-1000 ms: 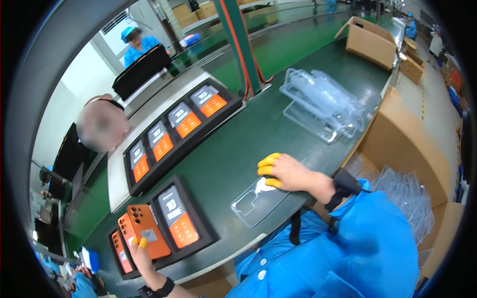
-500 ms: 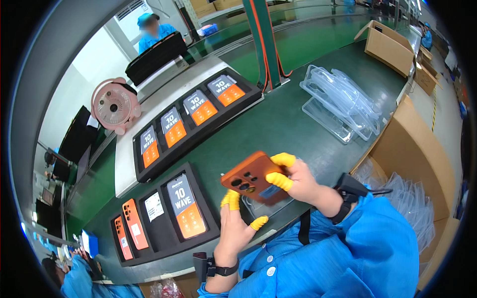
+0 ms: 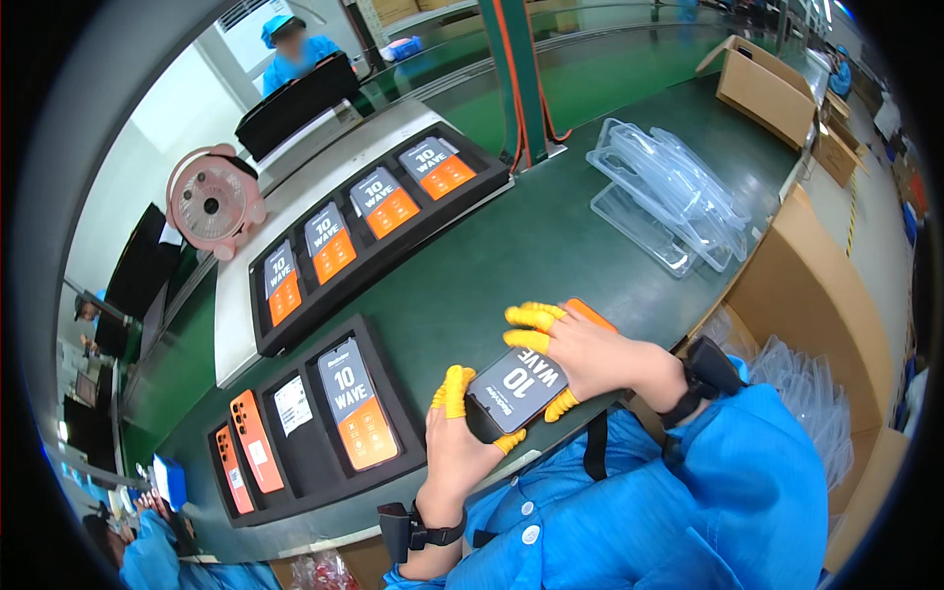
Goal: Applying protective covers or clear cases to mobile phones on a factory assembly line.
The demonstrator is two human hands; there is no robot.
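Both hands clasp our orange smartphone (image 3: 519, 385): left hand (image 3: 460, 447) under its near end, right hand (image 3: 580, 356) over the far. Rigid, slick, fragile screen; we judge the edges safest.

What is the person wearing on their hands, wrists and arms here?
Both hands, the left hand and right hand, are bare except for yellow finger cots on the fingertips. Each wrist carries a black strap with a small device. Bright blue sleeves belong to a button-front smock.
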